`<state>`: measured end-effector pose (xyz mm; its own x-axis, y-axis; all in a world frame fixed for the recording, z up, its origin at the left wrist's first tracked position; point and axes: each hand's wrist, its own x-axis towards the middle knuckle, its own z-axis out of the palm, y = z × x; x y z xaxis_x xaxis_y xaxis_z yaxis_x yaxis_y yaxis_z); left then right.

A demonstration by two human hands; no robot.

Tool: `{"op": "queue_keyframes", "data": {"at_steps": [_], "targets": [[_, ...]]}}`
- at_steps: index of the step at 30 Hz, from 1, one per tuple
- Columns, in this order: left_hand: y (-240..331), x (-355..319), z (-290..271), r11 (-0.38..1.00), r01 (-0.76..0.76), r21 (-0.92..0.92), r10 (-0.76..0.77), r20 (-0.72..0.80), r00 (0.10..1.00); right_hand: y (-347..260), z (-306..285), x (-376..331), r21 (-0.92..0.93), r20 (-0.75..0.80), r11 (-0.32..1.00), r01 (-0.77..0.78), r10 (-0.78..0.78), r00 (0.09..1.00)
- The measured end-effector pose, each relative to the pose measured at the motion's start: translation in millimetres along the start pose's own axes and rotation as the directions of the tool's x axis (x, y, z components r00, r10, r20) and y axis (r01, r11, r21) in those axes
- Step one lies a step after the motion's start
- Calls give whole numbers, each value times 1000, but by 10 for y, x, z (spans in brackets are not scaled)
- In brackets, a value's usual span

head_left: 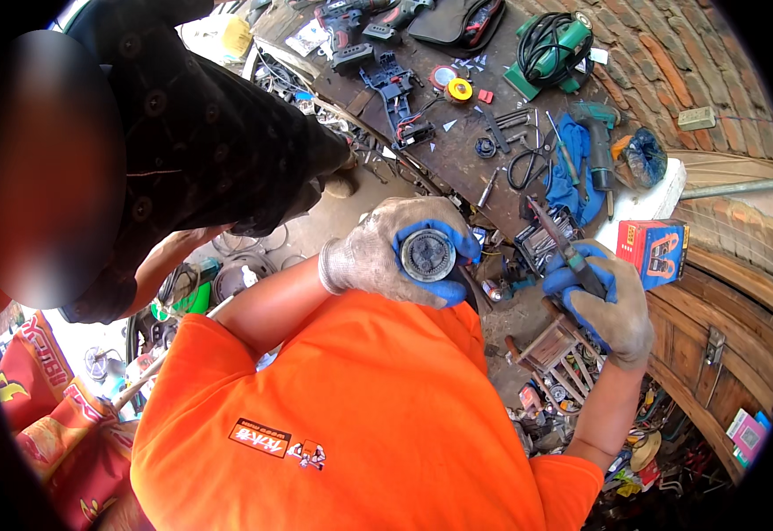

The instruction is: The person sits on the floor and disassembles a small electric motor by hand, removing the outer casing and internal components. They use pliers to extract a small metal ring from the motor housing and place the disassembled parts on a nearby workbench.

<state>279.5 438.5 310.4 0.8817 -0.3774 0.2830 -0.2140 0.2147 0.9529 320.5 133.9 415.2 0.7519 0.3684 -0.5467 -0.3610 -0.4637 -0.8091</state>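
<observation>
My left hand [373, 248], in a grey glove with blue palm and fingers, is closed around a small round container [428, 255] with a pale rim and a dark, lumpy face turned upward. My right hand [615, 310], gloved the same way, grips a slim tool [572, 255] with a long, flat, brownish blade and a dark handle. The blade points up and left toward the bench; its exact kind is unclear. The two hands are apart, above the front of my orange shirt [351, 407].
Ahead is a dark workbench [457, 181] holding an opened tool housing [393, 93], a yellow roll [459, 89], a green corded machine [556, 53] and a blue cloth [572, 159]. A red-blue box [654, 252] stands right, a wooden chair [556, 350] below. Another person [218, 124] stands left.
</observation>
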Motion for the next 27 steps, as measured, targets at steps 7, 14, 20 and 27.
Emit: {"op": "queue_keyframes", "data": {"at_steps": [7,14,20,27], "targets": [[-43,9,9,1000,-3,-9,3,-13,1000,132,-20,236,-136,-54,987,-84,77,996],[-63,-143,-2,991,134,22,-134,-34,990,740,-138,965,-498,-145,861,-107,39,989],[-53,-226,2,975,223,23,-223,-3,975,977,-35,1555,-579,-113,797,-174,133,985],[-88,-301,38,981,190,43,-189,-32,981,1281,-4,1924,-762,104,638,107,-43,994]]}}
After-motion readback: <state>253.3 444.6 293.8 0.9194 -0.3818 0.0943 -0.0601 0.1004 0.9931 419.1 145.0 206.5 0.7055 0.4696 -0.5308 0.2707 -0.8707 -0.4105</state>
